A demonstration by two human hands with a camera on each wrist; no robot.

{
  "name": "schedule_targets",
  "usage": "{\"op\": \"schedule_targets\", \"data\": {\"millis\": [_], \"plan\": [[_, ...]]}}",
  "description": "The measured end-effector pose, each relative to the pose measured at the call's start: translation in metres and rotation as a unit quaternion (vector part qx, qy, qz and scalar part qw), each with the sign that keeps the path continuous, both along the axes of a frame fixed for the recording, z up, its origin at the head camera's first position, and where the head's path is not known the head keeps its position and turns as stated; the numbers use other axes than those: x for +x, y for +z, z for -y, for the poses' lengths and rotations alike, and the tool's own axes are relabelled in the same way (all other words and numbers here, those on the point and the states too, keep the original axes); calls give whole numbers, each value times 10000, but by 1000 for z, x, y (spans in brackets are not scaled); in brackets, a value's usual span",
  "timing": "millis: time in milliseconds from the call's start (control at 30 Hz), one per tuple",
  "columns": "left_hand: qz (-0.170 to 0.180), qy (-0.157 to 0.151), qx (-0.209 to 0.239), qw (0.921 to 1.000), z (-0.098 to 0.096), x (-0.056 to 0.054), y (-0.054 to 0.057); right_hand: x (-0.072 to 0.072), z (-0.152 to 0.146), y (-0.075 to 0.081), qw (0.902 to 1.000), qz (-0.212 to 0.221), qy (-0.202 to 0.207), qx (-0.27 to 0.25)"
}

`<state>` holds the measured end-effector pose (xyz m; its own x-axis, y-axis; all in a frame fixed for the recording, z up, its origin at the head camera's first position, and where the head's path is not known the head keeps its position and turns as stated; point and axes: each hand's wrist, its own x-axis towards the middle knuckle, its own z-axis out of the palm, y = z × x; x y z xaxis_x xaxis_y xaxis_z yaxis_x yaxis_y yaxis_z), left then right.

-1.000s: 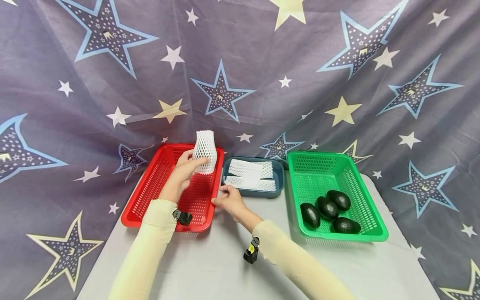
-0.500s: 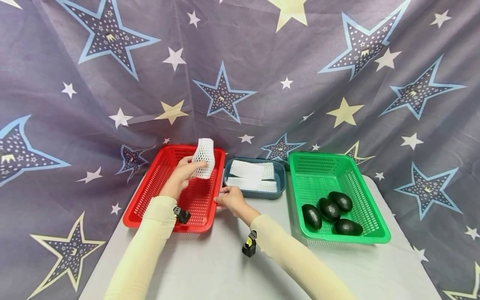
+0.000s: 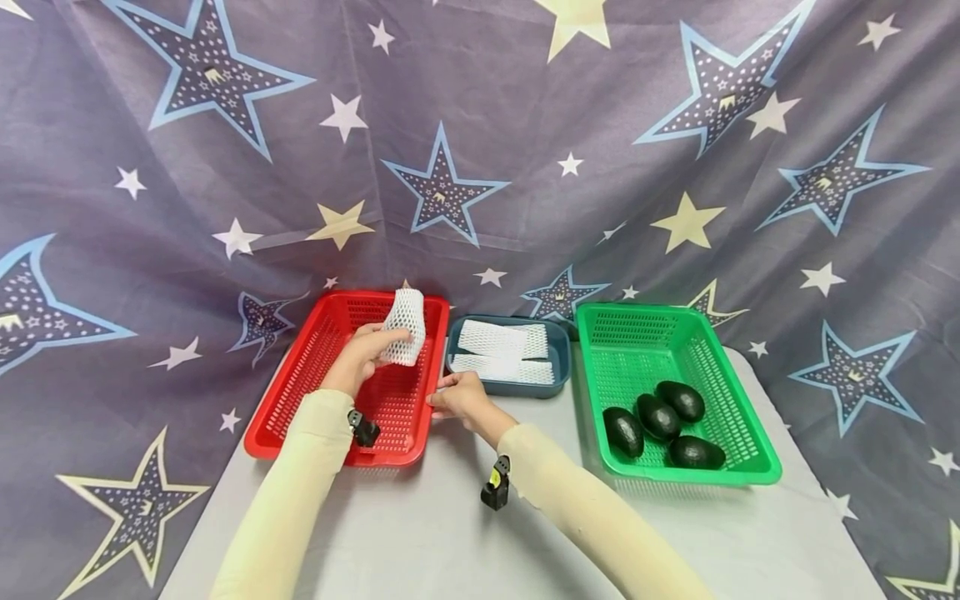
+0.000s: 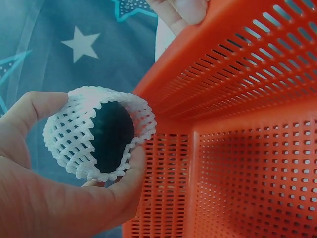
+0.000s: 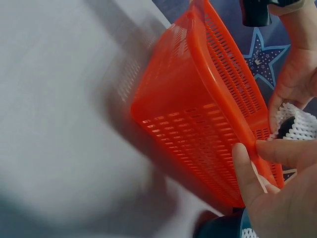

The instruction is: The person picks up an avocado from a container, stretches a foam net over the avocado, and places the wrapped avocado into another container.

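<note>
My left hand (image 3: 358,358) grips a white foam net sleeve (image 3: 406,321) over the back right part of the red basket (image 3: 390,412). Inside the sleeve, a dark avocado (image 4: 113,136) shows through its open end in the left wrist view. Thumb and fingers lie on opposite sides of the netting. My right hand (image 3: 467,400) pinches the red basket's right rim, thumb and fingers on either side of it, as the right wrist view shows.
A dark blue tray (image 3: 517,390) with several flat white foam nets (image 3: 491,340) stands right of the red basket. Farther right, a green basket (image 3: 622,367) holds several dark avocados (image 3: 658,418). A star-patterned cloth (image 3: 525,167) hangs behind the table (image 3: 450,533).
My left hand has lowered the sleeved avocado toward the red basket, and the sleeve tilts more. My right hand stays on the rim.
</note>
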<state>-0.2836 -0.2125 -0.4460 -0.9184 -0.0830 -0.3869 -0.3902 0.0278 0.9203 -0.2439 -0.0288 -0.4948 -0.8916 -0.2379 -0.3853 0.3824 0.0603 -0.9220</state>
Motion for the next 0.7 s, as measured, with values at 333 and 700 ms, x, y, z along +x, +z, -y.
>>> {"op": "schedule_targets", "data": {"millis": [333, 700], "plan": [[365, -136, -16, 9992, 3, -14, -10, -1, -2, -2, 10000, 5, -63, 24], [604, 27, 302, 9977, -3, -22, -31, 2, 2, -2, 9999, -16, -142, 24]]}}
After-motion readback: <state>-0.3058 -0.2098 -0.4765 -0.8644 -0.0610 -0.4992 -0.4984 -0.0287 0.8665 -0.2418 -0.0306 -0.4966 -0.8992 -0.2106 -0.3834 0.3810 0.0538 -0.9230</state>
